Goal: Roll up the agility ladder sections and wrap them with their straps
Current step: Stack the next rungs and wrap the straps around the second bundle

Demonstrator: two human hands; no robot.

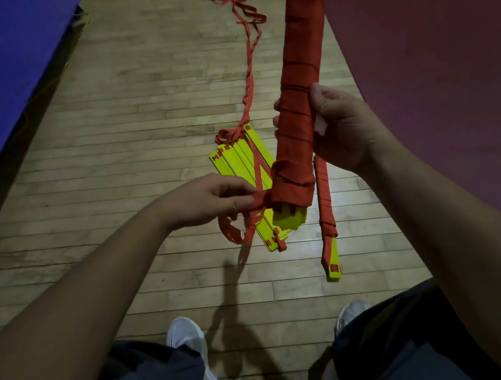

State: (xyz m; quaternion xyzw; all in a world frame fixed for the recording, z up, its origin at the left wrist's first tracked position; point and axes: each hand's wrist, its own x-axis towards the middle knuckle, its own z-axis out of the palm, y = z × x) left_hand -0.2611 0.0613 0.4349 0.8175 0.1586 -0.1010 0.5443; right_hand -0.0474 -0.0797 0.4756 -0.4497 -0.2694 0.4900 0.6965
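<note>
Two grips: right hand [339, 128] clasps ladder bundle [301, 73], left hand [212, 199] pinches strap [258, 201].

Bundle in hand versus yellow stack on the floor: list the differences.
The bundle is covered in red wrapping, only its yellow end showing; the stack shows mostly bare yellow slats. The bundle is held up, gripped by the right hand, the left hand pinching its strap end; the stack lies flat on the floor, its loose strap trailing. Both: yellow slats, red straps.
</note>
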